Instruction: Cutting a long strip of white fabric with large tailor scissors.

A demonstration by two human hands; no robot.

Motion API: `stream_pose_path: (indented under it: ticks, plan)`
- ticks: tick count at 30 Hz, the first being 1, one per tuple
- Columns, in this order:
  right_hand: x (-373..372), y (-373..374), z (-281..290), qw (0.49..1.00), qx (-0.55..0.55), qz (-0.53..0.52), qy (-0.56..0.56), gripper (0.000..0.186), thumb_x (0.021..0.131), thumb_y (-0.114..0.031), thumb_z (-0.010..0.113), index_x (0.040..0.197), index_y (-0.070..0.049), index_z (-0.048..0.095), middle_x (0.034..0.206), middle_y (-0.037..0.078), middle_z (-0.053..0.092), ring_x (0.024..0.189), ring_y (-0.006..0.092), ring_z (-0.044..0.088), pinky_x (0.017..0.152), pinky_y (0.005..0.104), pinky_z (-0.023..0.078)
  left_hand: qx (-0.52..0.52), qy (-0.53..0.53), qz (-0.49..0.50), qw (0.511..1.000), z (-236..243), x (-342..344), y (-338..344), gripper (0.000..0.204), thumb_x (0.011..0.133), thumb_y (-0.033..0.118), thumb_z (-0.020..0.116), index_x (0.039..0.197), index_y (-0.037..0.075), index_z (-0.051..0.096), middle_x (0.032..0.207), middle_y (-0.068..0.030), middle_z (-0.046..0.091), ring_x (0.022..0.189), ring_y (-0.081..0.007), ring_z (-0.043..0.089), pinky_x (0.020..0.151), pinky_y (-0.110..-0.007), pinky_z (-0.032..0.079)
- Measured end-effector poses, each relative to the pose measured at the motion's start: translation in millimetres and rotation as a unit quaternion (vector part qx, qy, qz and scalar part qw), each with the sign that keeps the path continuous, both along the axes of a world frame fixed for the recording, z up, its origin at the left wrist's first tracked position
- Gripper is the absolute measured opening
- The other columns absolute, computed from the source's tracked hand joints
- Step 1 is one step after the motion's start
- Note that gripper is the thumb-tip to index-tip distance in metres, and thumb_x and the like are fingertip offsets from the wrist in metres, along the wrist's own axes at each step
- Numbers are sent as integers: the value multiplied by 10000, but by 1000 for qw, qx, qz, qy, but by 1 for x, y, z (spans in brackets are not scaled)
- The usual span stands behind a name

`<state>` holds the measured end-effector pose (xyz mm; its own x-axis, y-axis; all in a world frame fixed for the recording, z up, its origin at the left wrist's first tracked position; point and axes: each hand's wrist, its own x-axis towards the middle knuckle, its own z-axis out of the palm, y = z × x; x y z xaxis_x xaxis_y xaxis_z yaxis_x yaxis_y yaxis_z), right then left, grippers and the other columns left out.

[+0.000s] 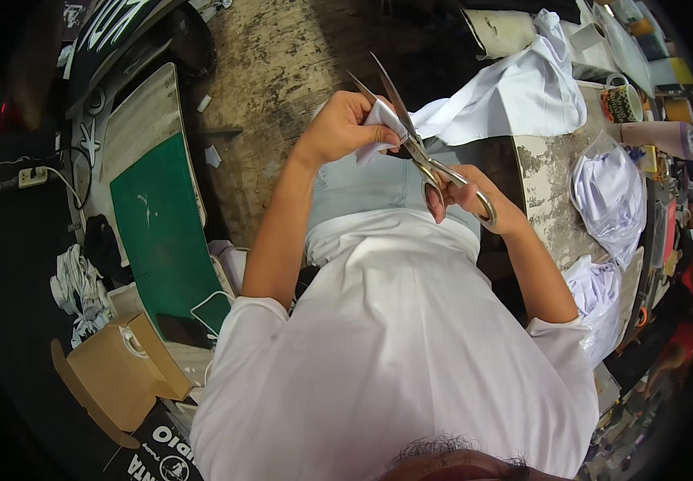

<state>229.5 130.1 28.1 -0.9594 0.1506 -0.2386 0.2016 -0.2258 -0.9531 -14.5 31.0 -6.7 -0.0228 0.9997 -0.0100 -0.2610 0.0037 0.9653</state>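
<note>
Worn concrete floor [282, 56] lay beneath; my left hand [346, 128] pinched white cloth [507, 96] at twelve o'clock, right hand [471, 200] fingers curled through open scissors [414, 140].

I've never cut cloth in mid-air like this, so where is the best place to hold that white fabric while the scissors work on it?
Pinch the white fabric at its folded corner, beside the scissors, as the left hand does. Come from the side away from the open blades; the rest trails off to the table, so only a close grip keeps it taut.
</note>
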Motion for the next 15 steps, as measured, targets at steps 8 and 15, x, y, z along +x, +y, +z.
stream_pose_path:
  ticks: [8,15]
  plan:
    - [7,3,-11,1000,-19,-3,-6,591,803,-608,720,767,-41,555,659,8,532,554,82,521,525,240,412,-8,19,13,1000,14,-3,-2,136,792,-21,759,915,-41,706,821,-104,720,759,-156,687,701,-274,544]
    - [-3,0,-12,999,-17,5,46,602,813,-617,704,741,-42,542,693,5,536,587,80,517,551,237,416,-8,43,7,999,8,-3,-2,172,789,-57,727,956,-64,685,824,-136,715,699,-159,671,630,-271,525]
